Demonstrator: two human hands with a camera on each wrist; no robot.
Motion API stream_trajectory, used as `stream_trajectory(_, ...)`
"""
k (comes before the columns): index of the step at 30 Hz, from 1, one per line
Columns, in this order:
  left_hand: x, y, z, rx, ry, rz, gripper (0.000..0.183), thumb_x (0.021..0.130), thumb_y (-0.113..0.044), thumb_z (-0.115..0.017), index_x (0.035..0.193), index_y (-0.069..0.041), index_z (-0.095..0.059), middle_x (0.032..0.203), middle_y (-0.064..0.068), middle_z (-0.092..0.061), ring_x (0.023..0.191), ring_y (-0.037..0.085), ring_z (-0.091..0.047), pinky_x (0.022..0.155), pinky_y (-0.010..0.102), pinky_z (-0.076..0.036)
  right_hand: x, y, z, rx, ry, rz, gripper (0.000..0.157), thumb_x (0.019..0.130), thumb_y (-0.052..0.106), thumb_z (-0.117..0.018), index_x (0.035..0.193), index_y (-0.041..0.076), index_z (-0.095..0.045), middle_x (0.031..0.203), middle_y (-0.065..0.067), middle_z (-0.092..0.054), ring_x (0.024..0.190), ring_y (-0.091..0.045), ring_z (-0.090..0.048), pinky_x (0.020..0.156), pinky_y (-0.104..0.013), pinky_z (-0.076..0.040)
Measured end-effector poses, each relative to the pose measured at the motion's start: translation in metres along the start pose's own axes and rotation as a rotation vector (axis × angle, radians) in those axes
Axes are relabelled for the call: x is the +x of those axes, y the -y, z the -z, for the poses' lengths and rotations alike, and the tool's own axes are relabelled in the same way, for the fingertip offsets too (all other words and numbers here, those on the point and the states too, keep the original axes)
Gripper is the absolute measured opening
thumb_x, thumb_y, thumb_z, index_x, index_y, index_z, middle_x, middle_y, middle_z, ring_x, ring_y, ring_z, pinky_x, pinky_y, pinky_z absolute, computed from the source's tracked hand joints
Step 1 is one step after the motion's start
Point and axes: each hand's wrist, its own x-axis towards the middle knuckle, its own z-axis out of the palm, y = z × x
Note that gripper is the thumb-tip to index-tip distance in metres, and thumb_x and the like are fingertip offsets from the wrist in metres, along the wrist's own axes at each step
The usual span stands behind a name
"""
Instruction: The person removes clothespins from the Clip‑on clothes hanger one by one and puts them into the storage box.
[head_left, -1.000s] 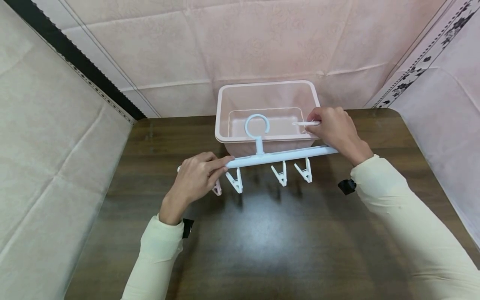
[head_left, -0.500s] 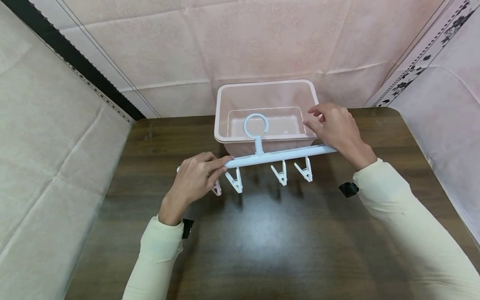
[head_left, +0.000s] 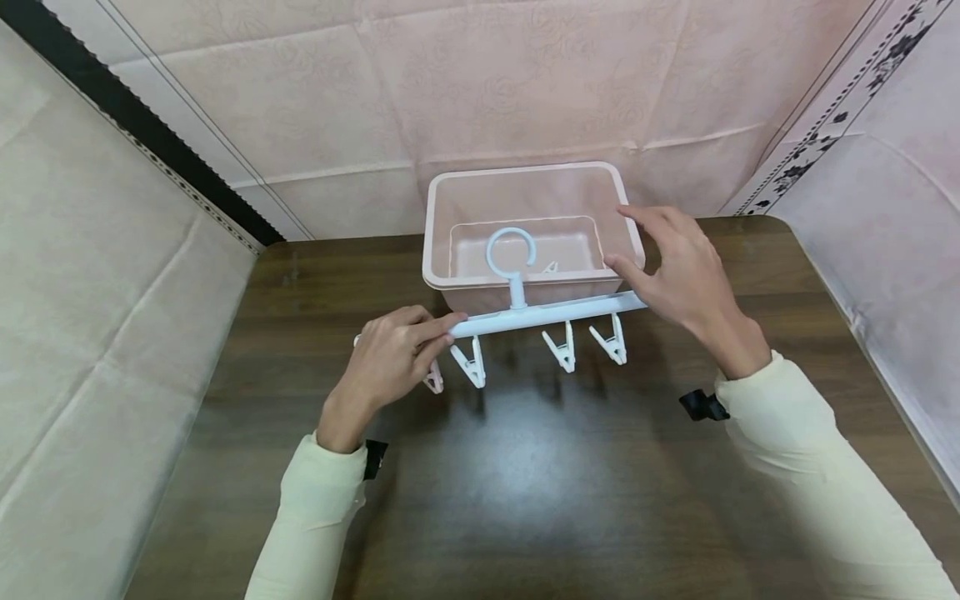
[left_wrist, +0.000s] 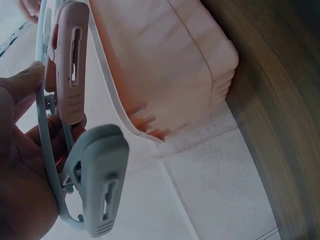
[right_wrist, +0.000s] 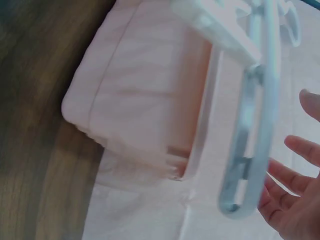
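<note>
A light-blue clip hanger [head_left: 551, 314] with a round hook stands out over the table in the head view. My left hand [head_left: 390, 350] grips its left end, thumb and fingers round the bar. Several clips hang below, among them a pink clip [left_wrist: 72, 65] and a blue-grey clip [left_wrist: 106, 180] near that hand, plus a pale clip [head_left: 609, 340] farther right. My right hand [head_left: 686, 271] holds nothing; its fingers are spread beside the hanger's right end, over the basin's right rim. A small white clip [head_left: 551, 267] lies inside the pink basin [head_left: 525, 173].
The basin stands at the back of the brown wooden table [head_left: 517, 500], directly behind the hanger. Pale patterned cloth [head_left: 525, 83] hangs behind the table and along both sides.
My right hand held a white clip over the basin and let it go; the clip now lies inside. The right hand has since spread its fingers and shifted slightly right. My left hand keeps its grip.
</note>
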Motion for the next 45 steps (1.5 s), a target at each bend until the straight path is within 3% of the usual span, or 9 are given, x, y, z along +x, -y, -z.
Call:
stream_trajectory(8,0.001,0.001,0.000,0.001,-0.014,-0.009,0.032,0.088,-0.011,-0.077,0.120,-0.012,-0.075,0.072,0.003,-0.056,0.056,0.011,-0.042,0.048,0.030,-0.038,-0.018,0.010,0.004,0.016,-0.154,0.078,0.059,0.083,0.021,-0.080,0.137,0.009,-0.060,0.129,-0.019,-0.057,0.120,-0.040,-0.050,0.094,-0.058,-0.040)
stream_trajectory(16,0.002,0.000,-0.001,-0.010,-0.030,-0.015,0.031,0.088,-0.012,-0.077,0.120,-0.012,-0.075,0.073,0.002,-0.057,0.056,0.011,-0.044,0.049,0.030,-0.038,-0.036,0.017,-0.005,0.053,-0.263,0.148,0.060,0.079,0.018,-0.083,0.133,0.005,-0.063,0.127,-0.020,-0.058,0.109,-0.042,-0.051,0.089,-0.051,-0.037)
stream_trajectory(23,0.002,0.000,0.000,-0.001,-0.028,-0.012,0.032,0.088,-0.012,-0.077,0.120,-0.012,-0.075,0.073,0.003,-0.058,0.055,0.011,-0.044,0.049,0.031,-0.039,-0.053,0.020,-0.014,0.093,-0.331,0.133,0.058,0.074,0.018,-0.084,0.127,0.003,-0.067,0.125,-0.020,-0.060,0.108,-0.044,-0.052,0.087,-0.051,-0.037)
stream_trajectory(32,0.002,-0.001,0.000,-0.017,-0.025,-0.006,0.032,0.089,-0.011,-0.077,0.120,-0.012,-0.075,0.074,0.003,-0.058,0.056,0.011,-0.045,0.049,0.030,-0.039,-0.079,0.021,-0.036,0.115,-0.462,0.107,0.051,0.092,0.043,-0.069,0.120,0.000,-0.071,0.117,-0.020,-0.065,0.103,-0.043,-0.054,0.089,-0.046,-0.038)
stream_trajectory(39,0.005,-0.004,-0.001,-0.030,-0.034,-0.009,0.032,0.088,-0.010,-0.077,0.120,-0.011,-0.075,0.074,0.003,-0.059,0.056,0.012,-0.045,0.049,0.029,-0.038,-0.093,0.015,-0.046,0.193,-0.546,0.095,0.037,0.080,0.015,-0.079,0.113,-0.002,-0.073,0.111,-0.021,-0.066,0.098,-0.043,-0.057,0.088,-0.036,-0.039)
stream_trajectory(45,0.009,-0.006,0.000,-0.025,-0.035,-0.022,0.031,0.089,-0.011,-0.077,0.120,-0.011,-0.075,0.074,0.003,-0.058,0.056,0.013,-0.044,0.049,0.029,-0.037,-0.101,0.011,-0.048,0.212,-0.557,0.054,0.039,0.076,0.010,-0.082,0.113,-0.001,-0.074,0.110,-0.021,-0.067,0.101,-0.041,-0.059,0.092,-0.030,-0.040)
